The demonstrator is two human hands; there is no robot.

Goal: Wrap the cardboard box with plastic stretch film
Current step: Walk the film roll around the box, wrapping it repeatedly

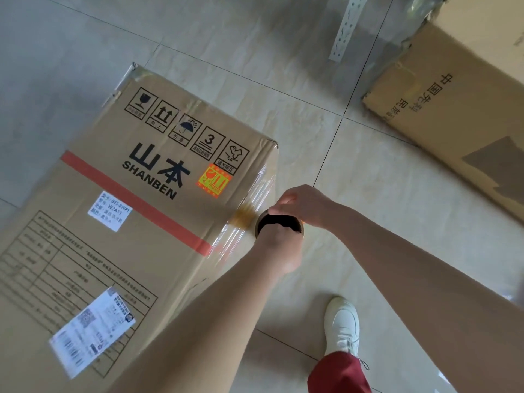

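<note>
tiled floor, pale beige with dark grout lines. box stands on it at left, second box lies upper right, white shoe planted bottom centre, perforated metal strip at top.

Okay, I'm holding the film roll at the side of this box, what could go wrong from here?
1. Both hands, left hand and right hand, grip the top of the film roll; it could tilt, bunching the stretch film into a rope.
2. The film only bands the cardboard box near one edge; loose tension may let it slip.
3. Your shoe is close by; circling, you might trip on the second box.
</note>
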